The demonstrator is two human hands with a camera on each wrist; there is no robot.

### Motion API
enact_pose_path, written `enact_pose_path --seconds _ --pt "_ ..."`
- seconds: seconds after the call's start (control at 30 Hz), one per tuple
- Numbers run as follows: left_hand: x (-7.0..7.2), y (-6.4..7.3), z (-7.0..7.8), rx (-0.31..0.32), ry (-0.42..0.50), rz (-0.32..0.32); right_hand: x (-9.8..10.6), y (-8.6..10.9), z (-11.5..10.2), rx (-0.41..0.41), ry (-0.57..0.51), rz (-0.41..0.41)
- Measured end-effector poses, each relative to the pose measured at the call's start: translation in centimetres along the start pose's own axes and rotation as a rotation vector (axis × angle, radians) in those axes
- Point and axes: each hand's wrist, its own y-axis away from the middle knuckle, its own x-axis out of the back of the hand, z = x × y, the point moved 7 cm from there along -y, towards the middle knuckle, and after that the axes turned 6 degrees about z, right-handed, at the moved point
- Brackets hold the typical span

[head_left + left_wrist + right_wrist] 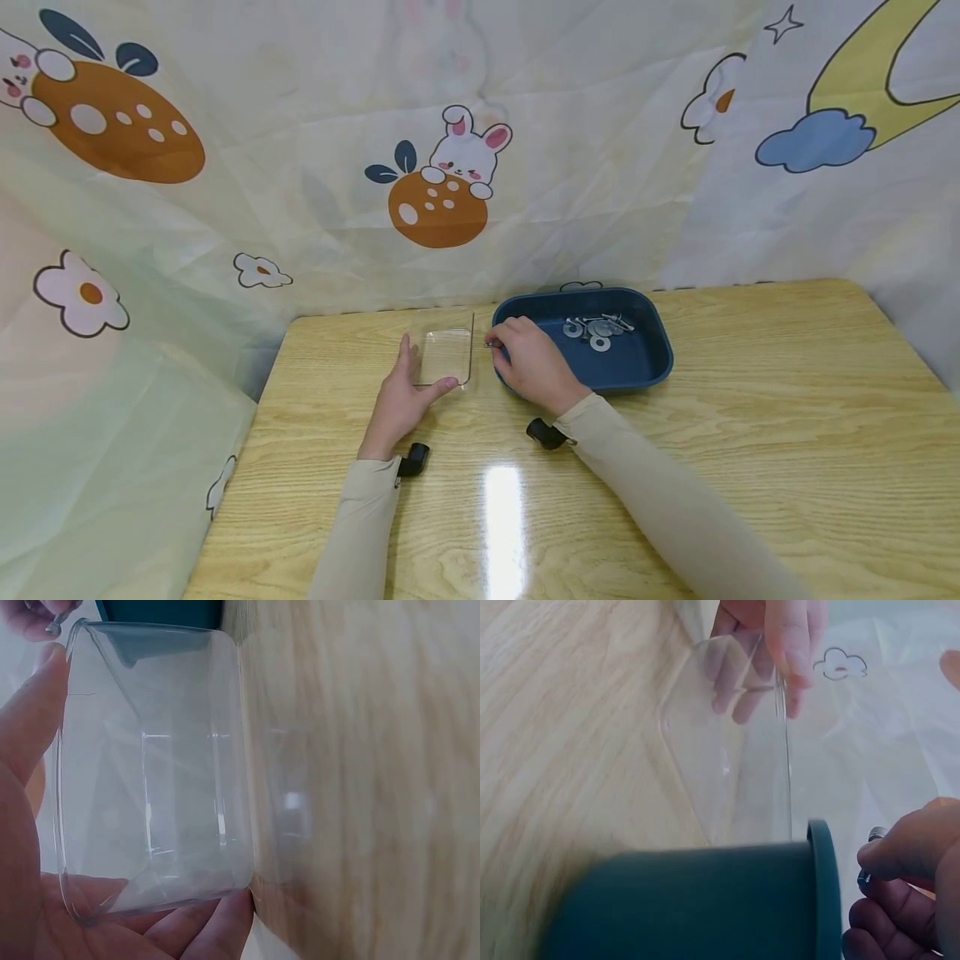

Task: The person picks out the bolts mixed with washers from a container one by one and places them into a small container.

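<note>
Through the feed I place the small metal piece [865, 880] first: it sits pinched between thumb and fingers of my right grip [534, 360], just over the left rim of the dark blue tray [660, 350]. Its two ends show past the thumb, and its long axis looks nearer level than upright; the middle is covered, so I cannot tell the exact tilt or what kind of part it is. The clear container [446, 357] lies to the left of that pinch, near it but apart, with its open side up. In the right wrist view the metal piece is a little higher than the tray's rim.

My left grip [401, 407] is the nearer one to the container and holds it round the near left corner, thumb along the near side by the rim and fingers along the left wall. The container's base rests on the desk [780, 400].

The desk is pale wood grain with a bright glare patch towards me. Room between container and tray is a narrow strip. Both stand close to the far edge, where a printed cloth [600, 183] hangs behind. Inside the tray, washers [600, 343] and screws [619, 322] lie in a loose heap towards the far side, to the right of my right grip.
</note>
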Motion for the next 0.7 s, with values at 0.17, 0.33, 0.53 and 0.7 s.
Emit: enact_pose_path --seconds 0.17,0.33,0.53,0.7 --pt "0.0 0.0 0.0 -0.008 0.005 -0.001 -0.5 -0.4 -0.5 0.004 0.010 -0.003" --pt "0.1 0.1 0.0 -0.004 0.013 0.006 -1.2 -0.7 -0.8 0.007 0.031 -0.015" --pt "0.1 0.1 0.1 0.000 0.017 0.003 -2.3 -1.1 -1.3 0.021 0.047 -0.038" --pt "0.0 0.1 0.1 0.001 0.019 -0.002 -3.0 -1.4 -1.9 0.039 0.056 -0.049"
